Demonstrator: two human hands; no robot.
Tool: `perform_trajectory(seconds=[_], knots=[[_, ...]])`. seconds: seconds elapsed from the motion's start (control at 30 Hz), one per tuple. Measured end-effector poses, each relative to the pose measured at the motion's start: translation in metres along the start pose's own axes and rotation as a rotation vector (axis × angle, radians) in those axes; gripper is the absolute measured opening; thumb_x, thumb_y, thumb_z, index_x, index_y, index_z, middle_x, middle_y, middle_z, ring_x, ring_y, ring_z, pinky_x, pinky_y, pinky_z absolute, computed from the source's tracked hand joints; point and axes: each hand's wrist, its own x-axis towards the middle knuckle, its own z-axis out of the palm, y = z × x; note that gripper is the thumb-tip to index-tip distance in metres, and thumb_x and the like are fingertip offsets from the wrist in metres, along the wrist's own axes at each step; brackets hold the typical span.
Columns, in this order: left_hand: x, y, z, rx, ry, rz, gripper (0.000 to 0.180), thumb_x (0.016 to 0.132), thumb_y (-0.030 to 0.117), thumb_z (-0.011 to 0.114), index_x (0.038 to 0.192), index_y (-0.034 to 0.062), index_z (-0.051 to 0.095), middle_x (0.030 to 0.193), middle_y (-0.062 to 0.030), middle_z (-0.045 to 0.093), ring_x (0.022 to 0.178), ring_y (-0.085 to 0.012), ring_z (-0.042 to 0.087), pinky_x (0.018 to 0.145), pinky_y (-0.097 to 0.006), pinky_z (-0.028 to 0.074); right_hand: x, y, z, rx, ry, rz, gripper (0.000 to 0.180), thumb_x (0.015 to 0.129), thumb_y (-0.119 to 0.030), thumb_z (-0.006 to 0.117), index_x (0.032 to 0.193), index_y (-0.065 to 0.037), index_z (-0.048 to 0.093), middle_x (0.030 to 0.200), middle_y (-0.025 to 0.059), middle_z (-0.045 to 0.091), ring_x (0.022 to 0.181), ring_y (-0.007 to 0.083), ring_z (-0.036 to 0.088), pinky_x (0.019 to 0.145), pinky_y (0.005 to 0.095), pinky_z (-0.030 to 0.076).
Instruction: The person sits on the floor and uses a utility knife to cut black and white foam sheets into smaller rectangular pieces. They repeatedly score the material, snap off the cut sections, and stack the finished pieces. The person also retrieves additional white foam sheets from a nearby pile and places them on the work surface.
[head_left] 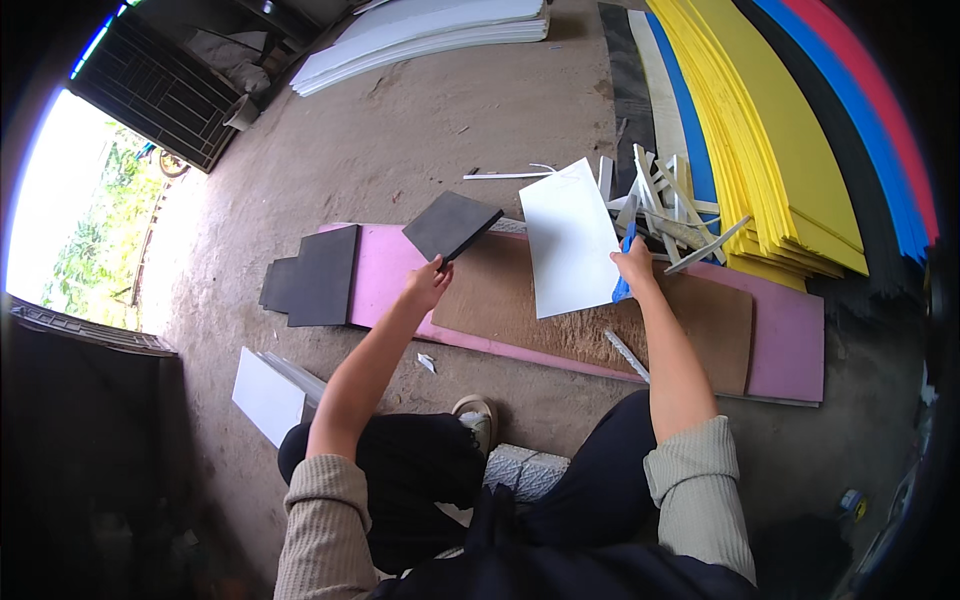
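Note:
My left hand point(430, 285) is closed on the near corner of a square black foam slab point(450, 225), which is tilted above the work boards. In my right hand point(634, 268) is a blue-handled knife point(627, 240), its blade pointing away from me. Right beside that hand is a white rectangular sheet point(572, 245); I cannot tell whether its edge is pinched too. Beneath both lies a worn brown board point(690, 320) on a long pink foam sheet point(785, 335). Several black foam pieces point(325, 280) rest at the pink sheet's left end.
White offcut strips point(675, 205) are heaped beyond the right hand. Tall stacks of yellow sheets point(790, 130) and blue sheets point(880, 160) stand at the right. White sheets point(430, 40) lie at the back; white pieces point(275, 395) stand by my left knee.

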Motion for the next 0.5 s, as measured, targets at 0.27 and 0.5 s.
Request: perform_trajectory(seconds=[0.27,0.5], knots=[[-0.106,0.101,-0.078,0.252,-0.148,-0.048,0.068,0.082,0.002,0.051,0.132,0.0163,0.008,0.099,-0.0116,0.047,0.089,-0.0215,0.054,0.079,-0.031,0.047,-0.013,-0.004,0.11,0.205,-0.391,0.293,0.027,0.066,-0.005,0.06,0.09,-0.003,0.046,0.08,0.009,0.053,0.077,0.0251,0.054,0.069,0.0361,0.042],[-0.084,0.048,-0.088,0.506,-0.356,0.035,0.063,0.083,0.007,0.05,0.132,0.0239,0.014,0.096,-0.0067,0.05,0.089,-0.0155,0.054,0.078,-0.029,0.045,0.012,0.014,0.139,0.325,-0.307,0.248,0.023,0.073,-0.012,0.057,0.09,-0.001,0.047,0.079,0.0097,0.055,0.066,0.0247,0.056,0.061,0.0372,0.047]])
